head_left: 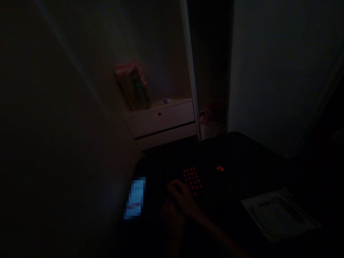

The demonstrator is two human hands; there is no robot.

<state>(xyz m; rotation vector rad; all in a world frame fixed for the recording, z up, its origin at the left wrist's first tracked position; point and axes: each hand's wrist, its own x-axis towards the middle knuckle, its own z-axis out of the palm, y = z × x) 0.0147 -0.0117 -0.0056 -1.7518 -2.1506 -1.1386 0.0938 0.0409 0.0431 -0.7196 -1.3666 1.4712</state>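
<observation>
The room is very dark. My right hand (180, 196) reaches in from the lower right, its fingers curled down on a dark surface. It rests just left of a grid of small glowing red dots (192, 181) on a dark object. Whatever is under the fingers is lost in shadow. A dim shape directly below it, probably my left hand (172, 222), sits close against the right hand; its fingers do not show. A lit phone screen (135, 199) glows blue to the left of both hands.
A single red oval light (219, 168) glows right of the dots. A pale tray or sheet (279, 215) lies at the lower right. Behind stand a light drawer unit (163, 122) with a leaning packet (133, 86), a white post (191, 71) and walls.
</observation>
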